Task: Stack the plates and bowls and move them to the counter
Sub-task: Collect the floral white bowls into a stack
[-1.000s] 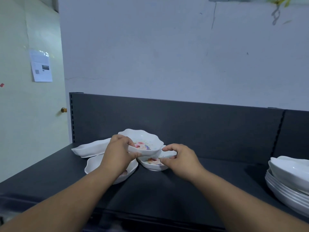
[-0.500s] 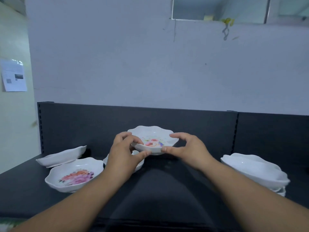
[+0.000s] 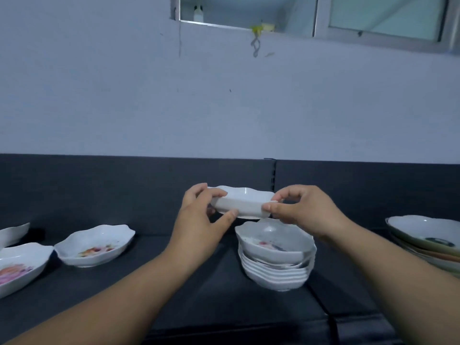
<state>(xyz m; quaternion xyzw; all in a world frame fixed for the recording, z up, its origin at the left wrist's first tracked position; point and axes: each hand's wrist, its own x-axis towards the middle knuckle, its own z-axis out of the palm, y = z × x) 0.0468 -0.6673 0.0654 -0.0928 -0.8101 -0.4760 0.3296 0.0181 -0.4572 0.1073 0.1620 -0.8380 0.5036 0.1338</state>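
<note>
A white scalloped bowl (image 3: 245, 204) hangs in the air, held at its left rim by my left hand (image 3: 201, 220) and at its right rim by my right hand (image 3: 302, 211). Just below and slightly to its right stands a stack of several white bowls (image 3: 276, 265) on the dark counter (image 3: 174, 282); the top one shows a floral print inside. To the left sit a single floral bowl (image 3: 95, 245), another floral bowl (image 3: 18, 266) at the frame edge, and part of a white dish (image 3: 13, 234) behind it.
A pile of wider plates (image 3: 428, 239) rests at the right edge. A dark back panel (image 3: 124, 188) runs behind the counter, with a pale wall and a window (image 3: 323, 13) above.
Both hands have carried the held bowl to the right, from the loose bowls at the left to above the stack. The view has turned right with them.
</note>
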